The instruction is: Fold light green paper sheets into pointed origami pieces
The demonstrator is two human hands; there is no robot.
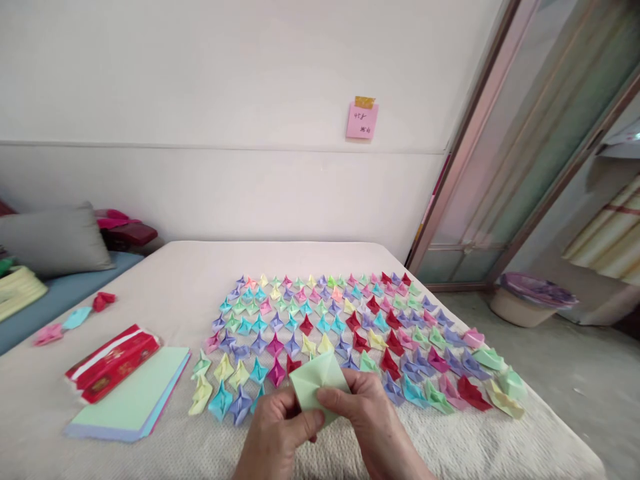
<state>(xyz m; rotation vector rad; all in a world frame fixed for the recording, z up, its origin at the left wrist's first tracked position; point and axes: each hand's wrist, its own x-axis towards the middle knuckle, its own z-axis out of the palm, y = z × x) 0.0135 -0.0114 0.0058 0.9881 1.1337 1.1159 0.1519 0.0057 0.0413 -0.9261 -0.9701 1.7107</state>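
Note:
A pale green folded paper square (pixel 319 381) is held between both hands, one corner pointing up and away. My left hand (pixel 283 427) grips its lower left edge, thumb on top. My right hand (pixel 367 417) pinches its right side, with the thumb pressing near the paper's centre. Beyond and around the hands, several rows of small folded paper pieces, such as a dark red one (pixel 306 325) and a turquoise one (pixel 221 401), stand on the pale bed cover (pixel 200 260). The fingers beneath the paper are partly hidden.
On the left lie a stack of coloured sheets (pixel 145 390) and a red tissue pack (pixel 114 362). Farther left are three folded pieces, one of them light blue (pixel 77 317), and a grey pillow (pixel 55 241). A bin (pixel 530 298) stands on the floor at right.

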